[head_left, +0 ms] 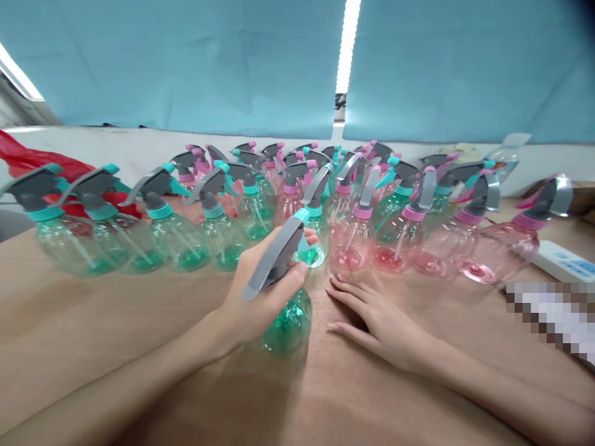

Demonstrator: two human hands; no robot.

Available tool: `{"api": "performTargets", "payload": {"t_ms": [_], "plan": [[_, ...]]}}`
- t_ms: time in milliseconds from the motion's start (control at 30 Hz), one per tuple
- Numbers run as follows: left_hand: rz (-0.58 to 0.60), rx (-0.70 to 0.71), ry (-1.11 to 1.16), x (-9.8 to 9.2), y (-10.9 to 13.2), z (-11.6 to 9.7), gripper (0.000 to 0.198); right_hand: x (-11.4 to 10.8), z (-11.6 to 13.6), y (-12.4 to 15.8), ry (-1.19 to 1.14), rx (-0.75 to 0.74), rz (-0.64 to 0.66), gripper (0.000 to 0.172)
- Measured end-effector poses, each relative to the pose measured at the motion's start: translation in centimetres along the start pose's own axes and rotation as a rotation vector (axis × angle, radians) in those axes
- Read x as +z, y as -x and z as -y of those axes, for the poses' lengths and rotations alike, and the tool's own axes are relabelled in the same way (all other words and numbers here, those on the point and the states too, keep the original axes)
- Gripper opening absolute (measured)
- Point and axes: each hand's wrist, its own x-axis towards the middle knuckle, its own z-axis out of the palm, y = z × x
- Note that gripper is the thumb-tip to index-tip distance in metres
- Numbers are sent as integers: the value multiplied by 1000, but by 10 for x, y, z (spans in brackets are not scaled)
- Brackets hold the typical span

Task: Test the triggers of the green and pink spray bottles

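My left hand (260, 297) is wrapped round the neck of a clear green spray bottle (288, 325) with a grey trigger head, which stands on the brown table (93, 328) in front of me. My right hand (372, 313) lies flat on the table just right of that bottle, fingers stretched out and holding nothing. Behind both hands stand rows of several more spray bottles: green ones (158, 241) with teal collars to the left, pink ones (357, 241) with pink collars to the right.
A white power strip (564, 260) lies at the right edge of the table. A red bag (32, 161) sits at the far left behind the bottles. A blue curtain (186, 62) hangs along the back.
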Motion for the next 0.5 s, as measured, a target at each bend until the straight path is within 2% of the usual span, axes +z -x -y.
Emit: {"api": "performTargets", "payload": {"t_ms": [267,500], "plan": [[-2,-2,-26,0,-1,-1,28,1,-1,1,-24,-8,-29,60],[-11,-1,-12,0,-1,0,31,1,-1,1,-2,-3,-4,61]]}}
